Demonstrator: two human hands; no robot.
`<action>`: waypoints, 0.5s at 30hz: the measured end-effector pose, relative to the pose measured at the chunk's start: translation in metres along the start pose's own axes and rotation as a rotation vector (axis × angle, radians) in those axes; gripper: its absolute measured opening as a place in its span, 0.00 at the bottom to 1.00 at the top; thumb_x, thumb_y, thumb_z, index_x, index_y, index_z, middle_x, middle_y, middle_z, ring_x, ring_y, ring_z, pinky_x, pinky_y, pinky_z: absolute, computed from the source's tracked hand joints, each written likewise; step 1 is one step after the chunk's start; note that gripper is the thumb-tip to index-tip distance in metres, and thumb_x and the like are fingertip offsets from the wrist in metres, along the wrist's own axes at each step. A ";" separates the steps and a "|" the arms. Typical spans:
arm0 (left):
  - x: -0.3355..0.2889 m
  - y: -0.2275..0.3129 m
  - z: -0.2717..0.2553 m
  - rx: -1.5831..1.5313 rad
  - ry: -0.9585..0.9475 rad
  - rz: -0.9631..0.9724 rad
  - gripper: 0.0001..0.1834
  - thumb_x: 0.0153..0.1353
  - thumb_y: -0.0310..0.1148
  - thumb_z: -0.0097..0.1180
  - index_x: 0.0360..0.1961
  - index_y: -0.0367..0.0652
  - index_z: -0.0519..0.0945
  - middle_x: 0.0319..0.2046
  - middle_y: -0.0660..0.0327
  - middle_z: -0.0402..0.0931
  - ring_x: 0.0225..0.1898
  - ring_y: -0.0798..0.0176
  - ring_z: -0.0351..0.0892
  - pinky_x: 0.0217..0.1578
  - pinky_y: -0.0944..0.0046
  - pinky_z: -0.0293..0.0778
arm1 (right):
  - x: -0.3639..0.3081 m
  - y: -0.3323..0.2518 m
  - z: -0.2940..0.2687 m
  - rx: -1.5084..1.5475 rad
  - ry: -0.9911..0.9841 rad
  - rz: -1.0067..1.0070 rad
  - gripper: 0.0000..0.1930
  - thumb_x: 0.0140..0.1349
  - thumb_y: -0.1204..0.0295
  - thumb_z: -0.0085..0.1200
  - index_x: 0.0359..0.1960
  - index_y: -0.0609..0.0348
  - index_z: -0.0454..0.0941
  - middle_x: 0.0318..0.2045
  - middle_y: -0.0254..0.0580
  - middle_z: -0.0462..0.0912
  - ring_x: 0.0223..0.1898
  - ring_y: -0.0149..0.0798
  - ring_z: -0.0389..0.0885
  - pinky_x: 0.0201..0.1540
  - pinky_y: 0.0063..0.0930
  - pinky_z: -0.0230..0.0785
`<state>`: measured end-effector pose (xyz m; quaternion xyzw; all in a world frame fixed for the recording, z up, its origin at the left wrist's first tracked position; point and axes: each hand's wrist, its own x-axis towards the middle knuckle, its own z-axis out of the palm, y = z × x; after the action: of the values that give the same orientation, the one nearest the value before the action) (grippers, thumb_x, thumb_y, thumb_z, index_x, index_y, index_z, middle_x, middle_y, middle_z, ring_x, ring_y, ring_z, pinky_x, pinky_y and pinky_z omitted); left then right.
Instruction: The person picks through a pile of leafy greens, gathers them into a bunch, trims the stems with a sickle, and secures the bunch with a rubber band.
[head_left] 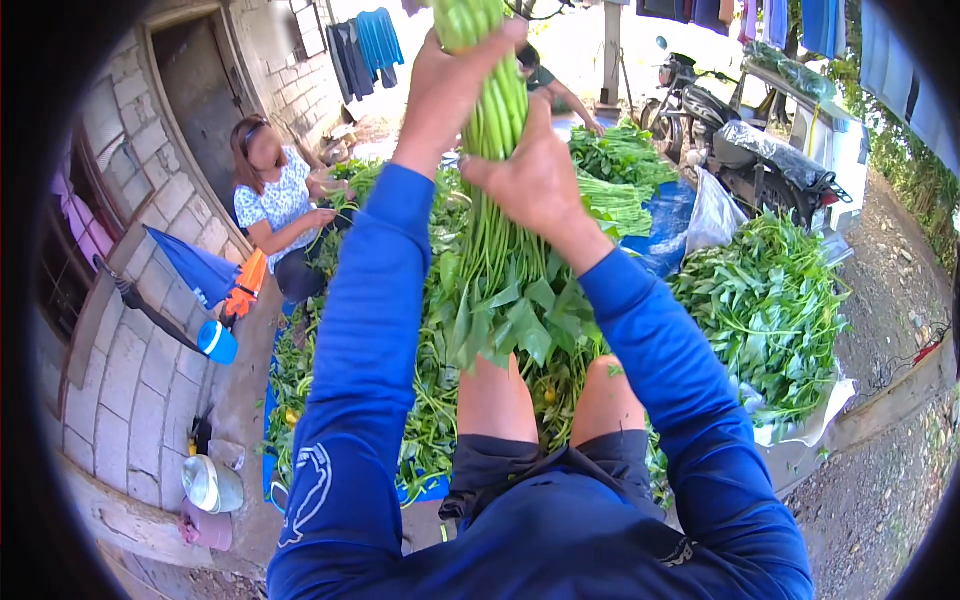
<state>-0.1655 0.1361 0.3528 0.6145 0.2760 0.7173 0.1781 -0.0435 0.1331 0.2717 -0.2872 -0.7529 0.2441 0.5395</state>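
Observation:
Both my arms reach up and forward, holding a bundle of long-stemmed leafy greens [500,250], which look like water spinach. Its thick pale-green stem ends point up, past the top edge of the view, and its leaves hang down over my knees. My left hand [440,100] is wrapped round the upper stems. Lower down, my right hand [545,185] grips the same stems from the right, thumb across the front. Loose greens [380,420] lie spread on a blue tarp [665,225] around my legs.
A big heap of greens [760,310] lies at right. Tidy bundles [615,200] rest farther off, near a bent-over person [560,90]. Another person [280,200] sits at left handling greens. A motorcycle [745,150], a blue umbrella [195,265] and a white bucket [212,485] stand around.

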 end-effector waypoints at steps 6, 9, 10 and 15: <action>-0.043 -0.012 0.029 0.296 0.070 0.150 0.31 0.55 0.40 0.79 0.54 0.33 0.80 0.48 0.53 0.86 0.47 0.64 0.86 0.51 0.64 0.81 | 0.000 0.021 0.016 0.052 0.200 -0.242 0.53 0.52 0.65 0.75 0.72 0.73 0.53 0.56 0.74 0.78 0.59 0.70 0.78 0.61 0.56 0.72; -0.035 0.003 -0.014 0.265 -0.113 -0.080 0.30 0.56 0.36 0.77 0.56 0.33 0.80 0.50 0.54 0.86 0.48 0.64 0.85 0.53 0.63 0.81 | -0.029 0.019 0.022 0.040 0.041 -0.346 0.59 0.52 0.64 0.75 0.77 0.75 0.45 0.64 0.75 0.71 0.68 0.71 0.70 0.70 0.54 0.64; -0.038 0.006 -0.029 0.284 -0.183 -0.075 0.30 0.56 0.33 0.74 0.59 0.33 0.79 0.50 0.56 0.86 0.45 0.66 0.85 0.52 0.64 0.81 | -0.035 0.027 0.013 -0.061 -0.109 -0.410 0.66 0.52 0.59 0.76 0.79 0.76 0.37 0.71 0.76 0.64 0.73 0.71 0.63 0.77 0.52 0.56; -0.065 0.017 -0.062 0.187 -0.267 -0.232 0.24 0.58 0.34 0.72 0.52 0.35 0.80 0.38 0.58 0.85 0.35 0.65 0.86 0.37 0.64 0.83 | -0.040 0.030 -0.004 0.387 -0.404 0.091 0.74 0.50 0.46 0.78 0.79 0.77 0.32 0.76 0.77 0.53 0.79 0.65 0.54 0.79 0.49 0.53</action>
<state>-0.2128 0.0729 0.3062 0.6822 0.3843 0.5753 0.2365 -0.0244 0.1267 0.2255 -0.1581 -0.7708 0.4596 0.4119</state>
